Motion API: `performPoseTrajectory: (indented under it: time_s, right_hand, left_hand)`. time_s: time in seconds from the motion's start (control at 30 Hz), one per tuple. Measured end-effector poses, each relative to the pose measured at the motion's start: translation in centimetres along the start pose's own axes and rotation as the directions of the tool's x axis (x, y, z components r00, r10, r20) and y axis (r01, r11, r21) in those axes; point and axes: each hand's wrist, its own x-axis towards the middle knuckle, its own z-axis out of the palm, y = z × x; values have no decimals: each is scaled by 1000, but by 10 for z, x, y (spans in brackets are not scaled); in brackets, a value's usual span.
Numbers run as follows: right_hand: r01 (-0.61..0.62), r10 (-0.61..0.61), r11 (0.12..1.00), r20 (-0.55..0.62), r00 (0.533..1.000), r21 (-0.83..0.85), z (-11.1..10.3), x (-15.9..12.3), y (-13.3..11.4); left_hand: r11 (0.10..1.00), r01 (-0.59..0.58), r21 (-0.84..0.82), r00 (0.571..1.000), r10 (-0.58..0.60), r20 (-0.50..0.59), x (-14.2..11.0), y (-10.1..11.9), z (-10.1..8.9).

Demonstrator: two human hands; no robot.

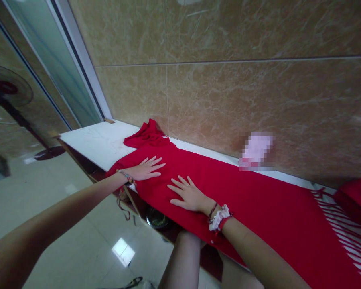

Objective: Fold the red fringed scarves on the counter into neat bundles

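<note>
A long red cloth (243,196) lies spread along a white table (93,142) against the tiled wall. Its far left end is bunched up, and its right end has red fringe over white. My left hand (146,170) lies flat on the cloth near its left part, fingers stretched out and pointing right. My right hand (189,195) rests flat on the cloth just to the right of it, fingers spread and pointing left. Both hands press on the fabric and hold nothing. Bracelets circle both wrists.
A tan tiled wall (228,80) runs right behind the table. A second red bundle (356,198) sits at the far right. A blurred pink item (255,150) stands by the wall. A standing fan (9,94) and glass door are at left, glossy floor below.
</note>
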Motion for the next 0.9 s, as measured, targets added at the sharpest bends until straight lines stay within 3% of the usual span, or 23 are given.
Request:
performPoseTrajectory:
  time_s: [0.07,0.17,0.33,0.43,0.53,0.67,0.8,0.9]
  right_hand:
    - [-93,93,996,-39,995,-11,-1,-4,6]
    - [-239,236,970,-54,970,-53,0,-12,16]
    - [-261,256,961,-63,965,-89,3,-21,22]
    - [-248,246,967,-41,969,-60,1,-19,22]
    - [-262,262,965,-27,965,-16,-4,-18,25]
    - [-397,393,917,-98,914,-27,-6,-24,33]
    - [-429,425,902,-96,900,-37,-2,-42,43]
    - [-471,469,882,-109,877,7,-4,-57,59]
  left_hand:
    - [1000,-4,-5,1000,3,-20,8,10,6]
    - [999,-30,-16,999,30,36,12,10,15]
    - [997,-64,-41,991,69,115,9,0,12]
    - [998,-30,-49,985,38,167,14,6,3]
    - [997,30,-78,996,-23,82,29,22,-2]
    - [992,98,-84,993,-103,-64,51,44,7]
    - [993,111,-45,988,-115,-106,56,47,22]
    - [992,110,-59,992,-114,-62,58,43,22]
